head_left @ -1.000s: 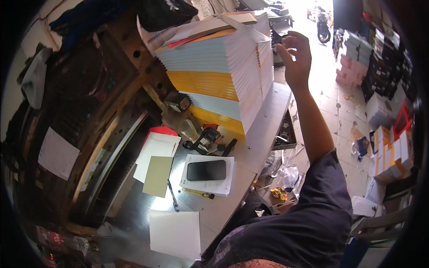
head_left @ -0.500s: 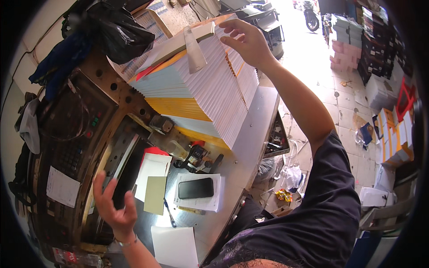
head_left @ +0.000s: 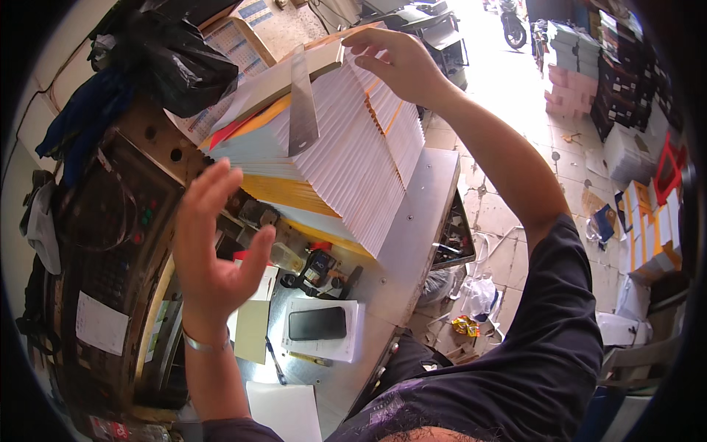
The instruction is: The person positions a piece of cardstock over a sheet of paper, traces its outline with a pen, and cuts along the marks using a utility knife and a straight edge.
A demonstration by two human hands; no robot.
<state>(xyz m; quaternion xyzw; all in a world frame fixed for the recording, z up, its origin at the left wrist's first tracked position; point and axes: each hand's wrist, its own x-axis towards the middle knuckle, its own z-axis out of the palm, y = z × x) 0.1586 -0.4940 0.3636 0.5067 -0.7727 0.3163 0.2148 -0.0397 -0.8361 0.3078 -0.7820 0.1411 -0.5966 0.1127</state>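
Observation:
A tall stack of paper booklets point(head_left: 342, 173) with white and yellow edges stands on the metal table. Across its top lies a grey-beige board point(head_left: 269, 82), and a flat metal strip like a steel ruler point(head_left: 301, 114) hangs over the near edge. My right hand point(head_left: 401, 68) is at the board's right end, its fingers curved and thumb apart; whether the fingertips touch the board is unclear. My left hand point(head_left: 219, 258), a bracelet on its wrist, is raised before the stack's left side. Its fingers are stretched and it holds nothing.
A black phone point(head_left: 317, 323) lies on papers beside a pen point(head_left: 275, 360), a cutter knife point(head_left: 309, 359) and a black tape dispenser-like item point(head_left: 319, 269). The machine's control panel point(head_left: 110, 236) borders the left. A black plastic bag point(head_left: 188, 62) hangs above. Paper stacks point(head_left: 571, 70) stand at right.
My left hand has risen and moved forward toward the stack. My right hand has shifted slightly left, closer to the board's end. The whole view has shifted a little.

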